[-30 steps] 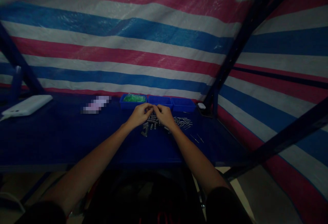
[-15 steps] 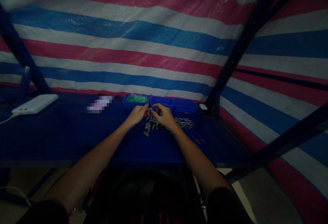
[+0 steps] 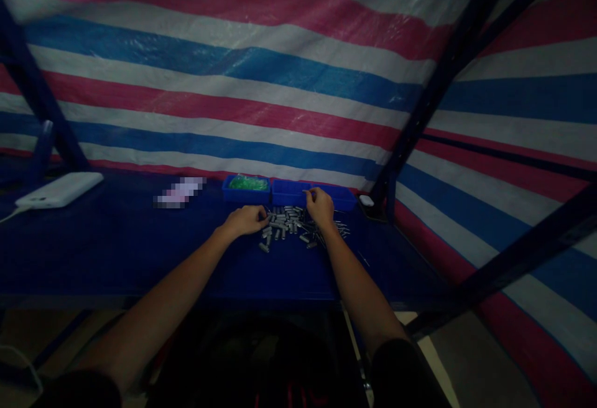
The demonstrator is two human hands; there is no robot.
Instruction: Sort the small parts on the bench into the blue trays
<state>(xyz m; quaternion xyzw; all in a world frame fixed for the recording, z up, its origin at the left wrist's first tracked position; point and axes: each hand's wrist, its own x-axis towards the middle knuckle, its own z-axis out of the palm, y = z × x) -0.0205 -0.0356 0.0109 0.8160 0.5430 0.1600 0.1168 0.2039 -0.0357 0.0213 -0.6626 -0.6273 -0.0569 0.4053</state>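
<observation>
A pile of short grey metal cylinders (image 3: 282,218) lies at the middle of the blue table. At its left edge rests my left hand (image 3: 246,220), thumb and fingers curled together against the nearest pieces; what they grip is too dark to make out. My right hand (image 3: 320,208) is raised over the pile's right side, in front of the blue trays. Its thumb and fingertips are pinched, and any small thing between them cannot be made out. Thin metal pins (image 3: 342,229) are heaped beside and partly behind my right wrist.
Along the back stand a blue tray (image 3: 233,196) with green pieces in clear plastic, a middle blue tray (image 3: 284,199) and a right blue tray (image 3: 345,201). A white device (image 3: 60,189) with a cable lies far left. A small white case (image 3: 366,200) sits at right.
My hands were together above the pile at a grey cylinder. They have parted: the left moved down to the pile's left edge, the right moved rightward toward the trays.
</observation>
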